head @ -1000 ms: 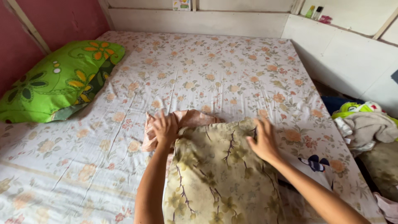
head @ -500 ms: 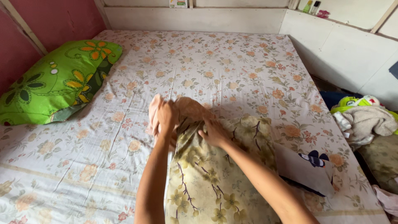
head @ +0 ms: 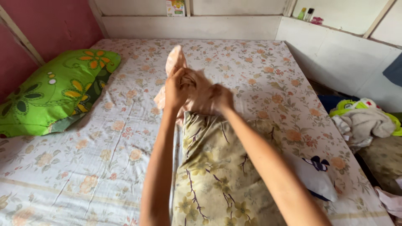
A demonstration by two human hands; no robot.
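Below a green-and-yellow box [head: 175, 7], left hand [head: 176, 90] and right hand [head: 220, 98] clutch peach fabric [head: 173, 62].

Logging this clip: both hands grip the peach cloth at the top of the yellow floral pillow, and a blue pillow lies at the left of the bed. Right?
Not quite. In the head view the pillow at the left of the bed is green with yellow flowers, not blue. The left hand and right hand do grip the peach cloth above the yellow floral pillow.

Olive floral-print pillow [head: 217, 175]: lower end cut off by bottom edge. Peach fabric pillowcase [head: 180, 75]: partly hidden behind left hand [head: 176, 90] and right hand [head: 220, 99]. Small bottles on white ledge [head: 305, 14]: too small to be identified. Green flowered pillow [head: 50, 94]: cropped at left edge.
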